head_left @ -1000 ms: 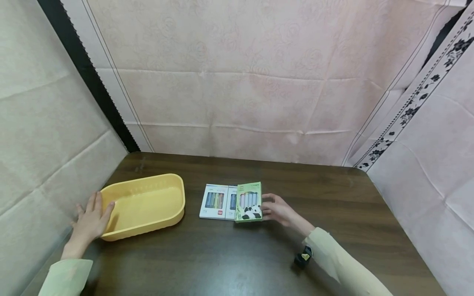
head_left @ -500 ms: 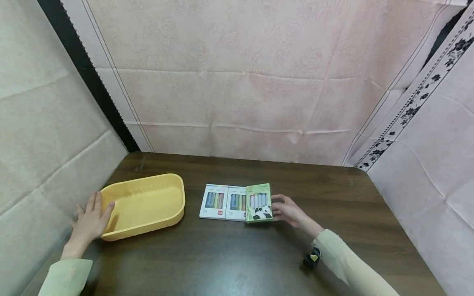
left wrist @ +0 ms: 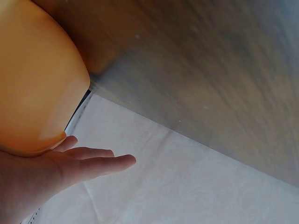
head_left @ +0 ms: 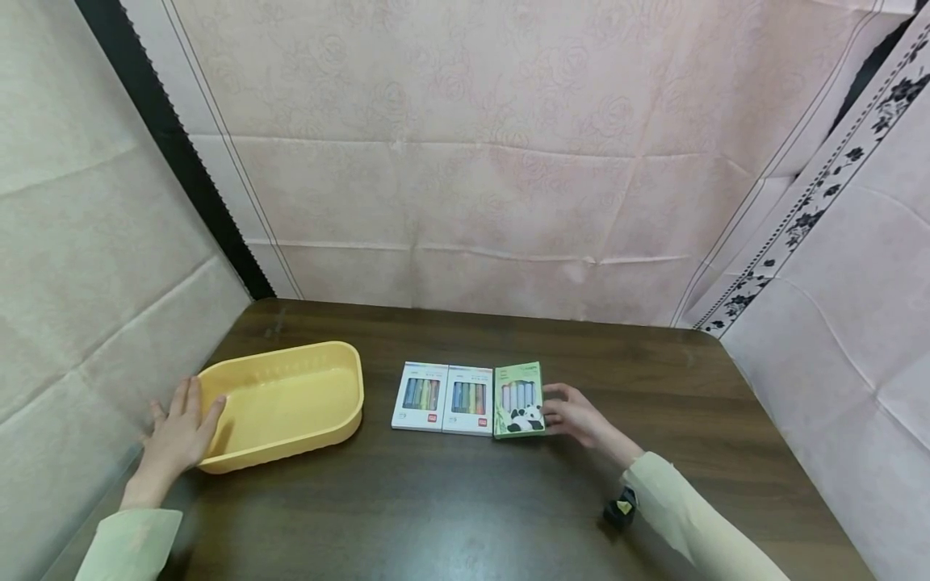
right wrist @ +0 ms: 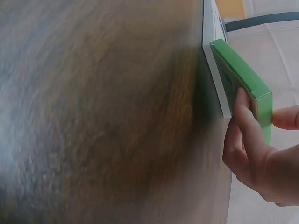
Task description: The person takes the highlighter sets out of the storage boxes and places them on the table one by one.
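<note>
My right hand point(head_left: 577, 417) holds a green box of coloured pens with a panda picture point(head_left: 519, 401) by its right edge. In the right wrist view the fingers point(right wrist: 250, 128) lie under the green box point(right wrist: 243, 70) and the thumb is at its side; it is tilted. Left of it, two white pen boxes lie side by side, the middle box point(head_left: 468, 421) and the left box point(head_left: 420, 418). With spread fingers my left hand point(head_left: 177, 436) rests on the left rim of a yellow tray point(head_left: 291, 449); in the left wrist view the hand point(left wrist: 70, 165) touches the tray's outer wall point(left wrist: 37, 84).
The brown wooden table point(head_left: 407, 516) carries everything. Pale cloth hangs behind it point(head_left: 465, 202) and along both sides. A black device point(head_left: 620, 508) sits at my right wrist, just over the tabletop.
My right hand has moved the green box to the right, off the middle white box, which now shows fully. The left hand and the tray have stayed put.
</note>
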`<action>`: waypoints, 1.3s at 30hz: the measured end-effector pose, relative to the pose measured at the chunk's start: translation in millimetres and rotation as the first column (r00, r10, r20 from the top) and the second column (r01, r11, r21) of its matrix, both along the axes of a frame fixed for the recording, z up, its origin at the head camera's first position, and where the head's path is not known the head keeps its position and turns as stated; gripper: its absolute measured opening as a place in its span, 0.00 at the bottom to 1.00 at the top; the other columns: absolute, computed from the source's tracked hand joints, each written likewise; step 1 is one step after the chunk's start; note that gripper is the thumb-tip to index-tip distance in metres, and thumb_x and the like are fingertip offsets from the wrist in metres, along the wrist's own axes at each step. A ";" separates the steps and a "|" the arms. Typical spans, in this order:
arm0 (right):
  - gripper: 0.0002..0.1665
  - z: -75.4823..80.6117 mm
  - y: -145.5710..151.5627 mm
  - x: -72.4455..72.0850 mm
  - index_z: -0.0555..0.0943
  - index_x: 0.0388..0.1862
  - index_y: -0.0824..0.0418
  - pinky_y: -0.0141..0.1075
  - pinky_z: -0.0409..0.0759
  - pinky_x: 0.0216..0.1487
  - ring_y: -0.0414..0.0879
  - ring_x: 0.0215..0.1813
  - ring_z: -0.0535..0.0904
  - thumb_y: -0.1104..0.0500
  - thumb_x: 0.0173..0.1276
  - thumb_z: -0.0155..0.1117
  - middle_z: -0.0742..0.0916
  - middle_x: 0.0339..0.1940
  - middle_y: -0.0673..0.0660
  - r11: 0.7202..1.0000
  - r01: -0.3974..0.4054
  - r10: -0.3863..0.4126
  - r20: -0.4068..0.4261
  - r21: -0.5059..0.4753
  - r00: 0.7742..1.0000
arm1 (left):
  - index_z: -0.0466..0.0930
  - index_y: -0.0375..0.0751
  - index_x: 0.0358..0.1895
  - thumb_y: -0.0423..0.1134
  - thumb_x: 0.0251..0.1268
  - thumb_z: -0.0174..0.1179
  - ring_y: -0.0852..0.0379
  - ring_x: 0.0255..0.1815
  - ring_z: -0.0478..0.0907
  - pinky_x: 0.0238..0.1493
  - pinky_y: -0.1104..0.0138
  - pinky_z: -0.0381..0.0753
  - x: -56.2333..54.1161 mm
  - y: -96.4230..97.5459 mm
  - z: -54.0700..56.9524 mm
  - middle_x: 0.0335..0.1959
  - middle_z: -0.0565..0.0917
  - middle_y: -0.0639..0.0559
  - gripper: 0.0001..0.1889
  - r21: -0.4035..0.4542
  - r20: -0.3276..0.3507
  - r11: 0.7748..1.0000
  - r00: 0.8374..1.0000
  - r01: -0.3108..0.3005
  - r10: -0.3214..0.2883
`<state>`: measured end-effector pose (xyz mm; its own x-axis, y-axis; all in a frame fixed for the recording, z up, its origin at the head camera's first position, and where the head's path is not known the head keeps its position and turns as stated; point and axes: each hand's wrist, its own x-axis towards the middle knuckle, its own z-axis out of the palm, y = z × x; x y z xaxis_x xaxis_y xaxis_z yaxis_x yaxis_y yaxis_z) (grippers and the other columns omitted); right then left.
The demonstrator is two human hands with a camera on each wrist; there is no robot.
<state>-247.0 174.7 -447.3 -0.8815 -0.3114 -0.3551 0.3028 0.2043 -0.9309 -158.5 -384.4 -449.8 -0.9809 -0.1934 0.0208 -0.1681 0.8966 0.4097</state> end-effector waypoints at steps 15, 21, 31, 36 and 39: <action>0.31 -3.9 2.6 -4.1 0.52 0.63 0.73 0.44 0.79 0.44 0.49 0.43 0.80 0.66 0.64 0.48 0.74 0.52 0.75 0.998 -0.009 0.009 -0.002 0.069 1.000 | 0.27 0.27 0.67 0.58 0.68 0.24 0.13 0.56 0.27 0.40 0.22 0.39 -0.2 0.2 0.4 0.67 0.33 0.26 0.39 -0.003 0.006 1.000 1.000 -0.003 0.003; 0.29 -5.4 1.1 -3.7 0.55 0.63 0.73 0.44 0.80 0.43 0.49 0.44 0.79 0.68 0.64 0.49 0.74 0.51 0.74 0.993 0.002 0.003 -0.046 0.115 0.999 | 0.27 0.27 0.67 0.59 0.68 0.24 0.13 0.56 0.26 0.40 0.23 0.38 0.4 0.8 0.3 0.67 0.34 0.26 0.40 0.006 0.000 1.000 1.000 -0.004 0.004; 0.28 -6.2 -2.9 -4.5 0.57 0.63 0.72 0.43 0.80 0.42 0.51 0.45 0.79 0.67 0.65 0.49 0.75 0.51 0.73 0.988 0.014 -0.005 -0.055 0.156 0.998 | 0.27 0.27 0.67 0.58 0.68 0.24 0.13 0.56 0.26 0.40 0.22 0.38 0.2 0.3 -0.3 0.67 0.34 0.26 0.39 0.004 0.011 1.000 1.000 -0.009 0.009; 0.26 -6.7 -2.6 -5.2 0.59 0.62 0.72 0.44 0.80 0.43 0.52 0.46 0.80 0.66 0.66 0.46 0.76 0.51 0.73 0.988 0.019 -0.015 -0.032 0.153 0.999 | 0.27 0.27 0.67 0.58 0.68 0.23 0.13 0.56 0.26 0.40 0.22 0.38 -0.1 -0.1 -0.2 0.67 0.33 0.26 0.39 0.004 0.015 1.000 1.000 -0.009 0.009; 0.25 -6.8 -1.4 -5.3 0.60 0.62 0.73 0.44 0.80 0.42 0.49 0.43 0.81 0.65 0.67 0.44 0.77 0.50 0.72 0.987 0.014 -0.010 -0.021 0.160 1.000 | 0.27 0.28 0.67 0.58 0.68 0.23 0.13 0.56 0.27 0.40 0.22 0.38 0.1 -0.1 0.1 0.67 0.33 0.26 0.39 0.007 0.017 1.000 1.000 -0.008 0.008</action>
